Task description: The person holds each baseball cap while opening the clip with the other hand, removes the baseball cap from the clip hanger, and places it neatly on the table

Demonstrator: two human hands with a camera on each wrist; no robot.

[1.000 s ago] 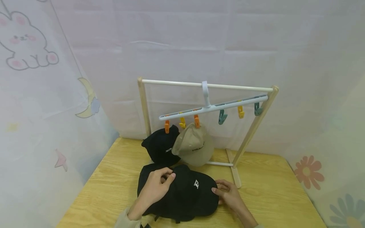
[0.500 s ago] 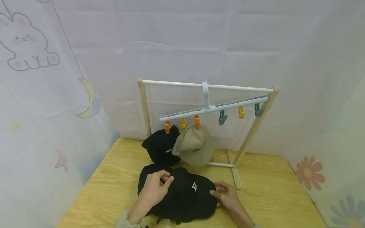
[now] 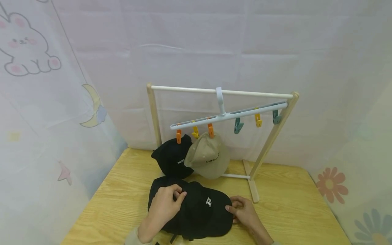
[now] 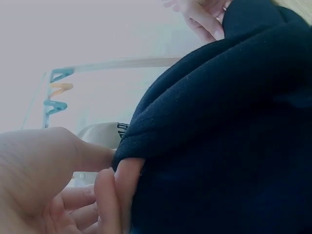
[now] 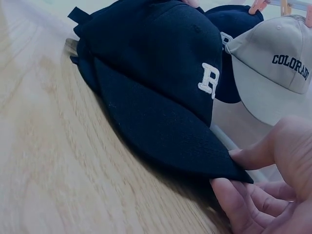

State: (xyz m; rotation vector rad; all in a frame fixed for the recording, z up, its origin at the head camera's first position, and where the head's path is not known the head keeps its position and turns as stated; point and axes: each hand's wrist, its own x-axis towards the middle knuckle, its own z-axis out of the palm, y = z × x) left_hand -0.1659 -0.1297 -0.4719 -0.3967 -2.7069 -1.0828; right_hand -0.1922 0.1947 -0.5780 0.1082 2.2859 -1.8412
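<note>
A black baseball cap [image 3: 199,212] with a white letter R on its front lies on its side over the table, brim to the right. My left hand [image 3: 165,204] pinches a fold of its dark cloth between thumb and fingers, over the crown's left part. At the brim's right end, my right hand [image 3: 243,212] grips the edge, thumb on top and fingers beneath, as the right wrist view shows. More black cloth [image 3: 156,190] spreads out left of my left hand. A loose strap [image 5: 79,15] sticks out at the cap's back.
Behind stands a wooden rack [image 3: 272,139] with a pale blue hanger [image 3: 226,116] carrying several coloured clips. Orange clips hold another black cap [image 3: 171,158] and a beige cap [image 3: 208,156] lettered COLORADO. Both hang close behind the cap in my hands. The wooden table [image 3: 294,204] extends right.
The cap's front and brim have shifted slightly left and down, and my right hand has come a little left with the brim. My left hand keeps its pinch, slightly lower.
</note>
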